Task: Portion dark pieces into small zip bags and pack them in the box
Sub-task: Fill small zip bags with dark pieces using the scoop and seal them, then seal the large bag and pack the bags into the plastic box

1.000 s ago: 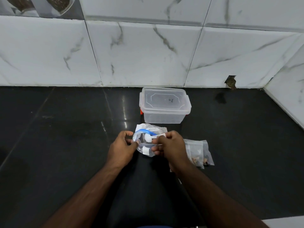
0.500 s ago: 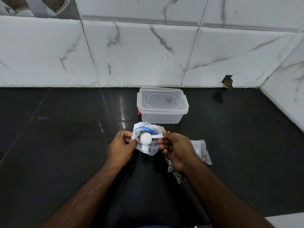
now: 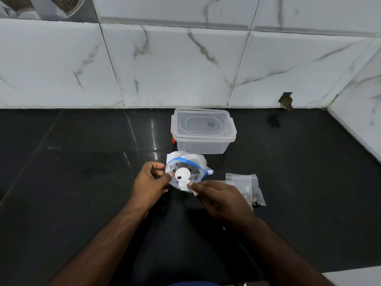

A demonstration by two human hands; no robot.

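Dark pieces show in two places: one small black piece [image 3: 179,177] lies in the bowl of a round white plastic spoon [image 3: 182,174], and a darker mass shows through the clear plastic bag with a blue zip strip [image 3: 188,169] behind it. That larger bag sits on the glossy black tiled floor [image 3: 82,182], its mouth held open toward the camera, just in front of the box. The spoon's short flat handle points down toward the person, and the right hand [image 3: 221,200] pinches it between thumb and fingertip, keeping the bowl level over the bag's opening. The left hand [image 3: 149,182] has its fingers curled and grips the left edge of the blue-zip bag, its thumb pressed against the plastic beside the spoon.

Just beyond the bag stands a clear rectangular plastic box with a snap-on lid [image 3: 203,131]; the lid is on, a handwritten mark shows on top, and a small orange clip is visible at its left end. To the right of the right hand, a few small clear zip bags [image 3: 245,186] lie flat and overlapping on the floor, with pale and dark bits visible at their lower edge. White marble-patterned wall tiles [image 3: 185,65] rise behind the box, with a chipped hole [image 3: 286,100] low on the right.
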